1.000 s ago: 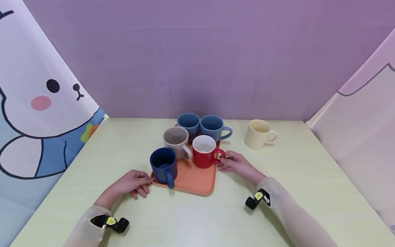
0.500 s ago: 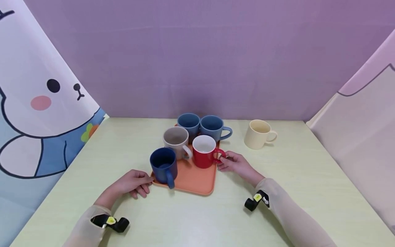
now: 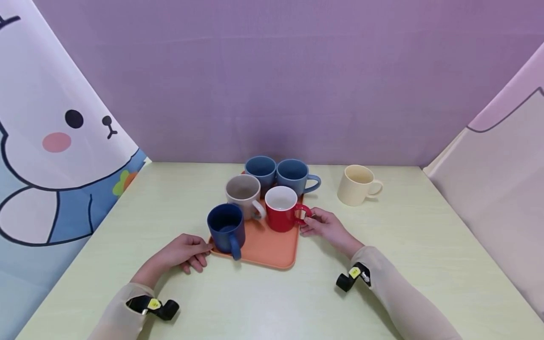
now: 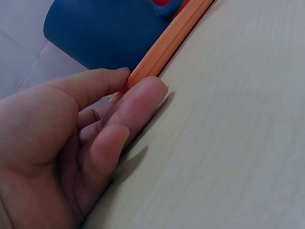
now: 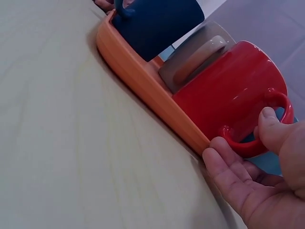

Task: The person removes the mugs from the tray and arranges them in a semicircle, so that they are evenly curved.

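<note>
pale table (image 3: 263,302) across the front, and on it the orange tray (image 3: 269,243), flat, sitting between the two hands. the left hand (image 3: 184,252) has a narrow pinch at the tray's near left corner, thumb on the rim, fingers against the side! over to the right hand (image 3: 325,225): thumb and fingers slightly apart, fingertips on the tray's right edge; can't tell whether it's a full grip. mugs, all upright: dark blue (image 3: 223,232) by the left hand, beige (image 3: 238,203) behind it, red (image 3: 279,216) by the right, two lighter blue ones at the back, cream (image 3: 353,191) off the tray. and the red handle (image 5: 243,150), right thumb overlapping it, contact unclear!
</note>
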`<state>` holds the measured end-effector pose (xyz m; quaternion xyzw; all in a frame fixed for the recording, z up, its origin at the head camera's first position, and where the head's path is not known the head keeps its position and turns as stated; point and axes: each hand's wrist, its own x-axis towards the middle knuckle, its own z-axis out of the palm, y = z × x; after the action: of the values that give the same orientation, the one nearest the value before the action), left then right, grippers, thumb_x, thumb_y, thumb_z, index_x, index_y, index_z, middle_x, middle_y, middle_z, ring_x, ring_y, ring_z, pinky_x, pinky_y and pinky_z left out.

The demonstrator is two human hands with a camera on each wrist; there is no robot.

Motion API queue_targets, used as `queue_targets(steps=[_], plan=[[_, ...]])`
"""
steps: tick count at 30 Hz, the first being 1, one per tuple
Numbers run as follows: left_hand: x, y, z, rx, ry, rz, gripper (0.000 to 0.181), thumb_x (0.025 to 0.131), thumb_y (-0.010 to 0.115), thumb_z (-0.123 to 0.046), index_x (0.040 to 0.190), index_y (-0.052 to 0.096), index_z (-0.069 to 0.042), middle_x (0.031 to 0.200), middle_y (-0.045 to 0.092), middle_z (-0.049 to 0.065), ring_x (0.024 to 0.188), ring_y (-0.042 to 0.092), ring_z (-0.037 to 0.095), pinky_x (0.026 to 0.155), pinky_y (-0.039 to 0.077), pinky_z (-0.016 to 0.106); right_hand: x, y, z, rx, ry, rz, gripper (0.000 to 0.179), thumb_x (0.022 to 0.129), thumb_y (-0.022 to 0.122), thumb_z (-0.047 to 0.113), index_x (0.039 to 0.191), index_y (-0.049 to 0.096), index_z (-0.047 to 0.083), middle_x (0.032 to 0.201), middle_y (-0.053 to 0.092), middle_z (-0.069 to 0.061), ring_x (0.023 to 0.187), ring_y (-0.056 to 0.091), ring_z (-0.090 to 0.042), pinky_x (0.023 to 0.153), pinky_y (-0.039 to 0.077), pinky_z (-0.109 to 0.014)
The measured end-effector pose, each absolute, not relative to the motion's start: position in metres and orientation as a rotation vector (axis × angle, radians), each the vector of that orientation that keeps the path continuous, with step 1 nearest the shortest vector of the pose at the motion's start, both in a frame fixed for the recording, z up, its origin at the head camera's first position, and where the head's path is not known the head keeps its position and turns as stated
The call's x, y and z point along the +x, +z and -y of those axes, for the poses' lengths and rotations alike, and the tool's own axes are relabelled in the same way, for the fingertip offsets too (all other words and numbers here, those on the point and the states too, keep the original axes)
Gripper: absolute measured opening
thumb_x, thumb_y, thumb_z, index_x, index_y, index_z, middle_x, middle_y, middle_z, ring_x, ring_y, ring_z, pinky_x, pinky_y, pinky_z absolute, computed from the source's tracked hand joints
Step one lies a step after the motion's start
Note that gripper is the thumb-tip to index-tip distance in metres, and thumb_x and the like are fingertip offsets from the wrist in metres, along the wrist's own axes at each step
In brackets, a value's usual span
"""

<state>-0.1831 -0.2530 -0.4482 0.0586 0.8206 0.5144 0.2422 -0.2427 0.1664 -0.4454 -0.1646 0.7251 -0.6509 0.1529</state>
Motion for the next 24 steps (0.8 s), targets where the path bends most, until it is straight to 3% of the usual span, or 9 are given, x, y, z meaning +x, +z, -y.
queue_targets(steps=[17,24], plan=[[-0.181,-0.448,0.253,0.165,1.418,-2.25,0.035,0.101,0.059,-0.034,0.093,0.066,-0.001,0.074,0.07,0.005,0.062,0.069,0.015,0.047,0.05,0.025,-0.24,-0.44,-0.173,-0.449,-1.935,-2.081,0.02,0.101,0.057,0.004,0.11,0.054,-0.012,0.103,0.066,-0.026,0.092,0.071,-0.029,0.084,0.056,-0.037],[-0.182,-0.449,0.253,0.174,1.422,-2.251,0.034,0.101,0.059,-0.033,0.092,0.066,-0.001,0.074,0.07,0.006,0.062,0.069,0.015,0.047,0.05,0.025,-0.239,-0.434,-0.18,-0.455,-1.943,-2.104,0.021,0.101,0.056,0.003,0.112,0.052,-0.014,0.103,0.067,-0.021,0.089,0.071,-0.023,0.084,0.056,-0.038]])
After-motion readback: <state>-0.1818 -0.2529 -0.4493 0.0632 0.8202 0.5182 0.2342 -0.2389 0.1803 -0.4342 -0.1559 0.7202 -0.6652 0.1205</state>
